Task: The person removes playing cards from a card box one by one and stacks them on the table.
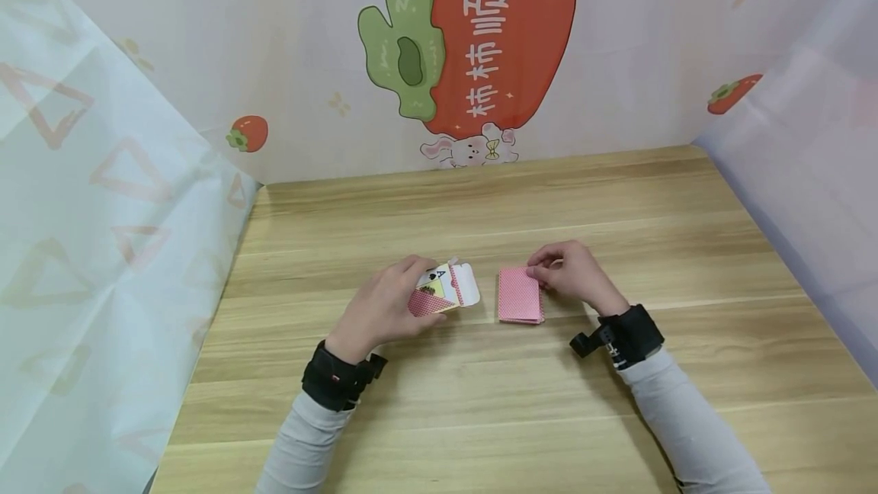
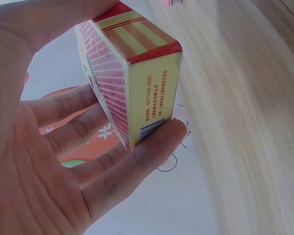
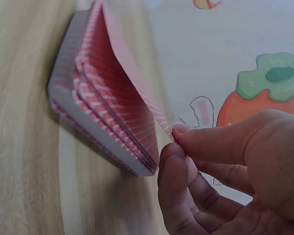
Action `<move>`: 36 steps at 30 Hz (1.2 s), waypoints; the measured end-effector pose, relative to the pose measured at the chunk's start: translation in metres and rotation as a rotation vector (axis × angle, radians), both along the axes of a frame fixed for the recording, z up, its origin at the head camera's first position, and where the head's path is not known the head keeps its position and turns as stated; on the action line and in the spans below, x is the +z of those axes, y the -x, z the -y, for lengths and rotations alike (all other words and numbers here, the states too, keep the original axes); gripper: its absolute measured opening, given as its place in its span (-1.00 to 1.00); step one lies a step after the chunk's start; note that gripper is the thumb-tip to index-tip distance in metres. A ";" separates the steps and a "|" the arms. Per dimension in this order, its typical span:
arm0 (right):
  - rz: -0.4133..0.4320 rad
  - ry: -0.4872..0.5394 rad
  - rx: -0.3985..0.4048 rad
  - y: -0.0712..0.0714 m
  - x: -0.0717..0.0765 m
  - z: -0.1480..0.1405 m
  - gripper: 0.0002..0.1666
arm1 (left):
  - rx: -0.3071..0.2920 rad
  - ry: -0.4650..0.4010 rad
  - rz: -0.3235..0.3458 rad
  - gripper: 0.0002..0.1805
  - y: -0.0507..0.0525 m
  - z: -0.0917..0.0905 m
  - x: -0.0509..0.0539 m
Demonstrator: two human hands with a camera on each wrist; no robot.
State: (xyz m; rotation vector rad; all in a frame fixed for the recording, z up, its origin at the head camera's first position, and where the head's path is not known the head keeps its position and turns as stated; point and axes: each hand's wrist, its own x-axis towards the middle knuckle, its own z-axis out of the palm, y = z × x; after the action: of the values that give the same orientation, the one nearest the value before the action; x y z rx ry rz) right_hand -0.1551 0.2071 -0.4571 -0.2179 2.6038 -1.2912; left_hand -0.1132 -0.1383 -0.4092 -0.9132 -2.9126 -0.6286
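Note:
My left hand (image 1: 387, 299) grips a playing-card box (image 1: 435, 290) between thumb and fingers, held off the table with its white flap open toward the right. An ace design shows on the box's face; its yellow end with red print and a barcode (image 2: 152, 128) appears in the left wrist view. To the right, a deck of red-backed playing cards (image 1: 519, 296) lies face down on the table. With thumb and index finger, my right hand (image 1: 572, 274) pinches the edge of the top card (image 3: 132, 73), which is lifted at an angle off the deck.
The wooden table (image 1: 439, 418) runs back to a white cloth backdrop (image 1: 309, 44) printed with persimmons and a rabbit. A pale cloth hangs at the left (image 1: 103, 250), and another at the right. Each wrist wears a black strap with a camera.

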 end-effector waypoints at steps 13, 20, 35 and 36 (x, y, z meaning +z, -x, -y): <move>-0.102 -0.108 0.007 -0.003 -0.003 0.006 -0.95 | 0.005 0.002 0.013 -0.19 0.000 -0.001 0.000; -0.106 -0.123 0.008 -0.004 -0.003 0.008 -0.92 | 0.005 -0.002 0.014 -0.20 -0.001 -0.002 -0.001; -0.199 -0.055 0.054 -0.006 0.005 0.014 -0.90 | -0.012 0.000 0.029 -0.21 -0.001 -0.005 -0.002; -0.210 -0.035 0.067 -0.007 0.007 0.015 -0.91 | -0.017 -0.001 0.022 -0.21 -0.001 -0.005 -0.003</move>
State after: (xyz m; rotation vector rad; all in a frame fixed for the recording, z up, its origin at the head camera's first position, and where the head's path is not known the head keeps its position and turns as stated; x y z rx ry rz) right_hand -0.1477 0.1920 -0.4504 -0.4534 2.7625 -1.2614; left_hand -0.1121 -0.1330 -0.4120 -0.9383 -2.9261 -0.6449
